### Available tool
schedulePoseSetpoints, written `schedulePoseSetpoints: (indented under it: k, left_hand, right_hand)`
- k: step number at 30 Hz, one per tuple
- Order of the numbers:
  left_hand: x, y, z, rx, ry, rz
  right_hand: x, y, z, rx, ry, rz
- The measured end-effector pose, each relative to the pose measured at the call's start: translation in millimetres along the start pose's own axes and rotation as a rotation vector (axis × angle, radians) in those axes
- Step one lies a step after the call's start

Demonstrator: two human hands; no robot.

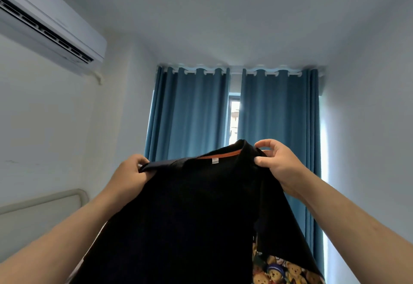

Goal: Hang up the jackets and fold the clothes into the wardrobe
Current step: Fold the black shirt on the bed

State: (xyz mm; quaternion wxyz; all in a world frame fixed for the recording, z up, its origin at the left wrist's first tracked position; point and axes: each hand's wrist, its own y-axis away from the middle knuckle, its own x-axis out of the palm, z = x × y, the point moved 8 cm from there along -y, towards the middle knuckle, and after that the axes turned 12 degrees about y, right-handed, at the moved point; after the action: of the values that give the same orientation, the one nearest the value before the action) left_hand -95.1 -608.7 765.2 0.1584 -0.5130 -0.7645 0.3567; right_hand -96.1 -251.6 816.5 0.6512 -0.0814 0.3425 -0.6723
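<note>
— How do we have it?

— Our left hand [131, 172] is curled round one shoulder edge of the black top [190, 216]. Our right hand [277, 165] pinches the other shoulder between thumb and fingers, just beside the orange neck trim [220, 155].

— And which way does it lie?

— The shoulder line runs from hand to hand, higher at our right. Its length hangs below and between our hands. Our right hand is nearer the neck.

— Next?

— We judge it must be lowered flat for folding. Beyond our hands are only blue curtains [194, 109].
</note>
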Motion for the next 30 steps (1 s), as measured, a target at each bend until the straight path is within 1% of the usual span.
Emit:
schedulePoseSetpoints:
  k: [3,5,6,7,9,11,14,16,18,20,22,24,27,30]
  left_hand:
    - [-24,-7,1,-0.038,0.051,-0.009]
    - [-40,-8,-1,-0.044,0.031,-0.012]
    - [-50,-8,-3,-0.040,0.010,-0.027]
    - [-58,-8,-7,-0.028,-0.017,-0.046]
    - [-70,-8,-18,0.012,-0.088,-0.068]
    - [-76,-6,-33,0.073,-0.169,-0.078]
    - [-87,-5,-51,0.129,-0.284,-0.132]
    - [-102,-5,-52,0.096,-0.380,-0.160]
    - [-121,-4,-44,0.019,-0.464,-0.165]
    - [-143,-3,-31,-0.060,-0.451,-0.176]
    - [-167,1,-15,-0.148,-0.354,-0.203]
    - [-194,8,-3,-0.208,-0.324,-0.239]
    - [-234,25,14,-0.254,-0.387,-0.278]
    - [-272,47,35,-0.289,-0.448,-0.344]
  right_hand:
    - [6,-11,10,-0.104,0.383,-0.028]
    - [19,-18,20,-0.213,0.685,-0.037]
    - [28,-21,20,-0.237,0.816,-0.029]
    - [36,-24,16,-0.223,0.919,-0.032]
    - [49,-32,5,-0.133,1.040,-0.110]
    - [63,-37,-9,-0.034,1.040,-0.194]
    - [90,-45,-34,0.130,0.805,-0.248]
    - [107,-49,-45,0.181,0.608,-0.273]
    - [125,-51,-48,0.174,0.473,-0.306]
    - [144,-52,-43,0.083,0.441,-0.350]
    - [164,-54,-31,-0.087,0.437,-0.381]
    - [186,-55,-18,-0.282,0.462,-0.362]
    - [223,-55,-5,-0.537,0.540,-0.309]
    - [263,-54,-1,-0.705,0.633,-0.306]
